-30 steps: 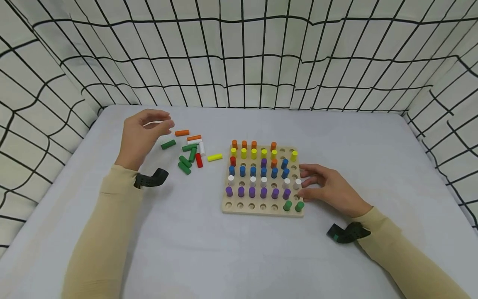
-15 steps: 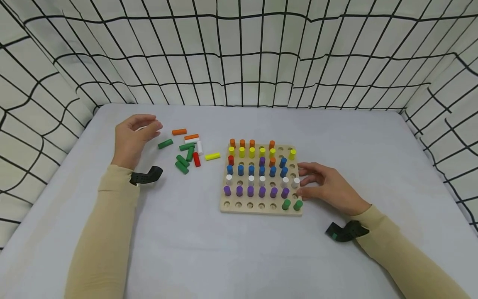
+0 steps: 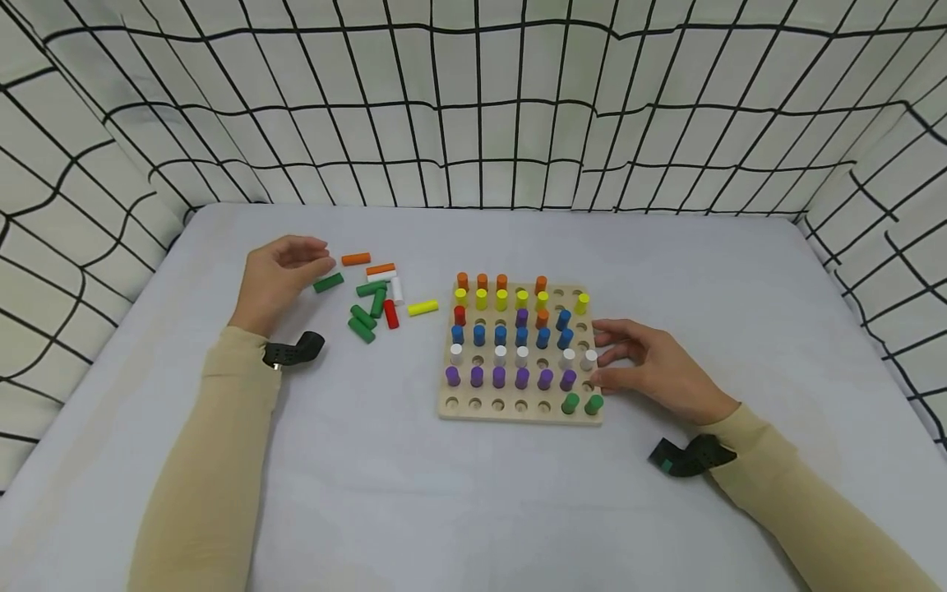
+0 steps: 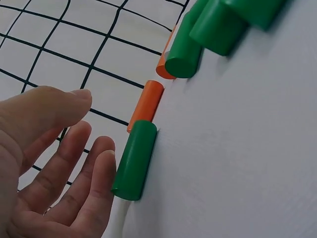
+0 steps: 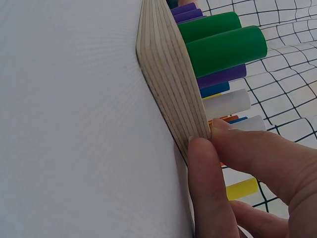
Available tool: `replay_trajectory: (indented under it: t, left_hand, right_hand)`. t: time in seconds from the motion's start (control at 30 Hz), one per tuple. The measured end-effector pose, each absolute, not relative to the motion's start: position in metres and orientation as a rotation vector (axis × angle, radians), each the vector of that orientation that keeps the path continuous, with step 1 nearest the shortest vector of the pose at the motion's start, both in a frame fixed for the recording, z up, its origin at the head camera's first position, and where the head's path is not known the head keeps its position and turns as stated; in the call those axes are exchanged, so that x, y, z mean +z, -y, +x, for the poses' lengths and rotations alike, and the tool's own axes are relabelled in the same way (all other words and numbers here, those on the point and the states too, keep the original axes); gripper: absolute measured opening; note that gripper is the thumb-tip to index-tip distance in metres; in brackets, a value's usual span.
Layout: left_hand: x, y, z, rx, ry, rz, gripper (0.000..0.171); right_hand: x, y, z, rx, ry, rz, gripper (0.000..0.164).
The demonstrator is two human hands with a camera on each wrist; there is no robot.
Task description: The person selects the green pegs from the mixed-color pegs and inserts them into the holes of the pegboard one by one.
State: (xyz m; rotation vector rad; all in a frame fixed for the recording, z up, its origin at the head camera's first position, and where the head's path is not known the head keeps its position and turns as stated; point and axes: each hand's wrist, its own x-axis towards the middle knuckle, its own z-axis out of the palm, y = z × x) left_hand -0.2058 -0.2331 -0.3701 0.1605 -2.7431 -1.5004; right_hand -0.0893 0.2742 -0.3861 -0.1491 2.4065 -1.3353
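Note:
My left hand [image 3: 275, 281] hovers at the left end of a group of loose coloured pegs, holding nothing. In the left wrist view its thumb stands apart from the loosely bent fingers [image 4: 99, 178], whose tips are right beside a green peg [image 4: 136, 161]. An orange peg [image 4: 147, 101] lies just beyond that one. On the right, my right hand [image 3: 654, 370] holds the right edge of a wooden peg board [image 3: 488, 417]. The right wrist view shows thumb and finger at the board's layered edge [image 5: 166, 84], near two upright green pegs [image 5: 228, 49].
Several green pegs [image 3: 362, 317], a red peg [image 3: 391, 313], white and orange pegs and a yellow peg [image 3: 423, 307] lie left of the board. Rows of coloured pegs stand in it, among bare holes. Black-lined white walls [image 3: 459, 82] surround the white table [image 3: 414, 501].
My left hand drew back to the left, then came in again toward the nearest green peg. My right hand stays at the board's edge. The head view shifted slightly.

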Motion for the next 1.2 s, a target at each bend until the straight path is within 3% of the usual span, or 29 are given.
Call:
replay_trajectory:
  t: [0.9, 1.2]
  left_hand:
    - [-0.3735, 0.2265, -0.205, -1.262, 2.942, 0.068, 0.041]
    - [-0.3671, 0.2257, -0.203, -1.18, 3.01, 0.062, 0.045]
  right_hand:
    - [-0.3869, -0.2745, -0.0902, -1.334, -2.4, -0.145, 0.079]
    - [-0.3872, -0.2742, -0.0901, -1.327, -2.405, -0.143, 0.079]
